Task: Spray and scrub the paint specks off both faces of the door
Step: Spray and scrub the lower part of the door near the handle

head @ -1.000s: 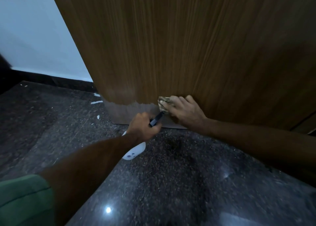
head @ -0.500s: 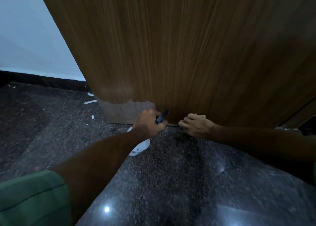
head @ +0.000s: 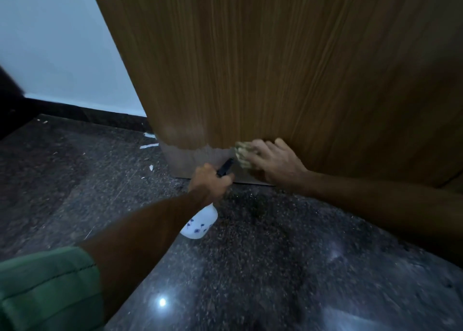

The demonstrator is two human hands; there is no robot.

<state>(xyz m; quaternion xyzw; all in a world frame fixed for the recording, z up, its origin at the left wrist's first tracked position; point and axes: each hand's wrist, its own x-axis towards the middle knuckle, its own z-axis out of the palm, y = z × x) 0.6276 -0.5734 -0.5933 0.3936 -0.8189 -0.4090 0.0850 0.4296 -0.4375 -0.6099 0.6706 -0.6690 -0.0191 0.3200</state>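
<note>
A brown wood-grain door [head: 275,67] fills the upper view, with a pale, dull strip [head: 190,160] along its bottom left corner. My right hand [head: 274,162] presses a yellowish scrub pad [head: 241,155] flat against the door just above the floor. My left hand [head: 210,182] grips a white spray bottle [head: 199,224] with a black nozzle [head: 225,167] that points at the door's lower edge, close beside the pad. The bottle's neck is hidden by my hand.
Dark speckled stone floor [head: 250,268] spreads below, shiny with a light reflection. White paint flakes [head: 149,145] lie on the floor left of the door. A pale wall [head: 55,50] with a black skirting stands at the left.
My right hand has lifted from the floor edge back up onto the door with the pad, moving left. The left hand with the bottle stays near the door's bottom.
</note>
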